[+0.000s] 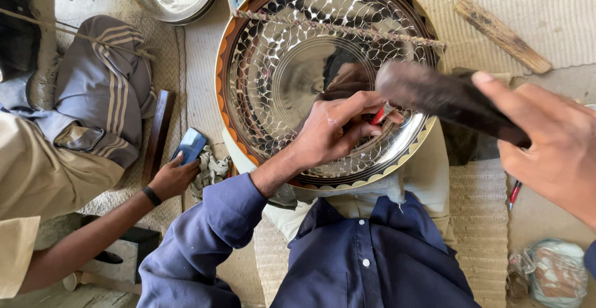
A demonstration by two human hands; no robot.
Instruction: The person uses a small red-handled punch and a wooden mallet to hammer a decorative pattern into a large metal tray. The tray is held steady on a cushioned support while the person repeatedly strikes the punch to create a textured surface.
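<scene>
Tray (pixel 279 66) lying on the lap, under left hand (pixel 332 131) fingers; punch (pixel 377 116) sitting between those fingers on the tray's near rim. Mallet (pixel 444 97) in right hand (pixel 552 153), just right of left fingertips. Wood block (pixel 503 35) lying beyond right fingers. Co-worker's hand (pixel 171 178) holding phone (pixel 189 145) far left of the fingers.

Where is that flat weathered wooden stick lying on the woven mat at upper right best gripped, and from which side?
Grip the flat weathered wooden stick around its middle, coming down from above with fingers across its narrow width. It lies flat and diagonal on the woven mat, both long edges exposed, nothing touching it. Its lower end is nearest the right hand, which holds a dark mallet.
</scene>
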